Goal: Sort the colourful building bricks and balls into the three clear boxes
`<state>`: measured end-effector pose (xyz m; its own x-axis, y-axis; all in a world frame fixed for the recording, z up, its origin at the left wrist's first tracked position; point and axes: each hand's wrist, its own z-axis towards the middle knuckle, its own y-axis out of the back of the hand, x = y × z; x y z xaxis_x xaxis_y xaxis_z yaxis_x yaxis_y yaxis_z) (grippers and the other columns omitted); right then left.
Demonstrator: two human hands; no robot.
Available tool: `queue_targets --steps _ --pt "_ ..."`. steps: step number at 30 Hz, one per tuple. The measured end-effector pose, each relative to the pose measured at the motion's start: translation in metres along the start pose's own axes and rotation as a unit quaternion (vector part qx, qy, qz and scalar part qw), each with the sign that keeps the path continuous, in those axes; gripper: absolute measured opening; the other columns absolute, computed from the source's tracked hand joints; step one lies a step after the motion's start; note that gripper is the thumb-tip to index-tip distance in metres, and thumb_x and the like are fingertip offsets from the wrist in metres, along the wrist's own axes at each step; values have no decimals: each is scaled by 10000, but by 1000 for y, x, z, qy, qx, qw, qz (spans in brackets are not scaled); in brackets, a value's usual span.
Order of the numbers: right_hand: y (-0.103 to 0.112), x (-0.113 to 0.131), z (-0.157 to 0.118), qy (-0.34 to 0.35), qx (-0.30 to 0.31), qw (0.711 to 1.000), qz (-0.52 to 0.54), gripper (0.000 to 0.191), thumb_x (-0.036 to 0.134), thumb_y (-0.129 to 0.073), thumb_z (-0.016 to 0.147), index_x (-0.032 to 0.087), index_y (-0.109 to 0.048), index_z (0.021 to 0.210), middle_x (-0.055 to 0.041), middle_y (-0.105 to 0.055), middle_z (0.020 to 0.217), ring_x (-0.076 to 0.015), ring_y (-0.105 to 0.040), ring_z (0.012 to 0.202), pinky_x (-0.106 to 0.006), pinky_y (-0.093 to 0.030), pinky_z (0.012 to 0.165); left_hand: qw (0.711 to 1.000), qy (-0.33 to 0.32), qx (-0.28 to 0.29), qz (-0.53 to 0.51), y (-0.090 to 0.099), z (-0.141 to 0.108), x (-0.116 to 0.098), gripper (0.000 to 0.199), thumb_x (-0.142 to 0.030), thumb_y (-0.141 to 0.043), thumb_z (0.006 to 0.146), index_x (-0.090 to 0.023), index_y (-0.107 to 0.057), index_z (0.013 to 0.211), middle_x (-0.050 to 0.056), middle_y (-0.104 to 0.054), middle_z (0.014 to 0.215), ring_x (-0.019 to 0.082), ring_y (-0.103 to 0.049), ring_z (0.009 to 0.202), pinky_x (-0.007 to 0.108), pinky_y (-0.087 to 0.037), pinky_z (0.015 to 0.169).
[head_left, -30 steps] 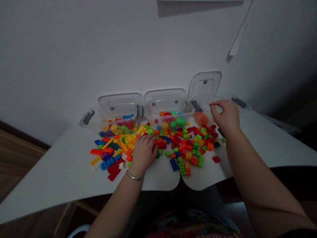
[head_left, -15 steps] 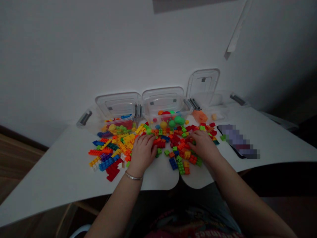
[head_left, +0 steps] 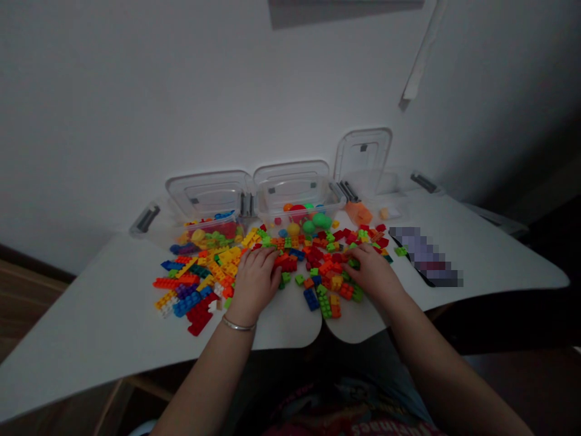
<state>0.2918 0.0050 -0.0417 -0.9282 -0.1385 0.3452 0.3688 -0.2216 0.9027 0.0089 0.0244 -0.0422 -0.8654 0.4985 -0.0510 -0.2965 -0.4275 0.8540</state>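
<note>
Now the toy bricks (head_left: pixel 287 264) are lying heaped on the bench (head_left: pixel 290 330), the left hand (head_left: pixel 257 275) curling over them; the right hand (head_left: pixel 372 270), raised by the rightmost box (head_left: pixel 402 181) a second ago, is dipping in, putting both among them. Whether either is gripping, I can't tell.

I've got loose studded toy bricks (head_left: pixel 227 260) spread wide over the white table (head_left: pixel 113 303), heaped at odd angles. My left side: longer pieces. Long orange brick (head_left: pixel 176 282) flat, lying crosswise; yellows bunched inboard; purple brick (head_left: pixel 187 289) and blue bricks (head_left: pixel 193 301) nearer me; red brick (head_left: pixel 200 318) slanted at the near edge. Right side: mostly small red, orange and green blocks, jumbled. Near edge, middle: dark blue brick (head_left: pixel 311 299), then long green brick (head_left: pixel 324 303) just right of it, both pointing roughly my way. One small green brick (head_left: pixel 400 251) sits apart, far right. Finer joins too dim to read.
</note>
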Motion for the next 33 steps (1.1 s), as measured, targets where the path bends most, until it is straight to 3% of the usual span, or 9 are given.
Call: queue_targets --steps 7,13,25,29,33 --pt "-3 -4 4 33 -59 993 95 150 208 -645 806 204 -686 950 -85 -650 1036 -238 -618 985 -385 -507 881 1000 2 4 7 0 -1 0 311 -247 -522 899 -162 -626 1180 106 -660 1209 290 -570 1129 496 -414 1037" --pt "-4 -12 5 28 -71 985 156 175 212 -669 776 224 -707 947 -81 -679 1028 -243 -634 968 -401 -522 847 1000 3 7 3 1 -1 0 319 -252 -513 904 -176 -626 1192 104 -659 1213 288 -567 1133 497 -413 1034" --pt "-8 -17 2 42 -75 986 145 190 224 -668 779 224 -723 961 -93 -691 1061 -257 -639 1005 -433 -512 909 1000 -5 6 4 -1 -1 0 314 -251 -508 911 -157 -626 1185 99 -657 1214 281 -563 1134 484 -396 1061" --pt "-1 -19 2 27 -105 978 179 164 282 -651 796 221 -717 933 -78 -696 971 -236 -649 887 -408 -533 815 1000 -6 5 2 -3 -2 2 323 -249 -517 899 -158 -627 1189 104 -660 1205 282 -568 1127 479 -403 1055" --pt "13 -24 10 -56 -195 945 256 276 418 -675 768 202 -697 937 -40 -655 773 -189 -610 656 -361 -531 645 1000 -9 12 8 -3 -1 2 314 -237 -526 887 -158 -643 1168 103 -672 1190 286 -569 1128 493 -393 1062"
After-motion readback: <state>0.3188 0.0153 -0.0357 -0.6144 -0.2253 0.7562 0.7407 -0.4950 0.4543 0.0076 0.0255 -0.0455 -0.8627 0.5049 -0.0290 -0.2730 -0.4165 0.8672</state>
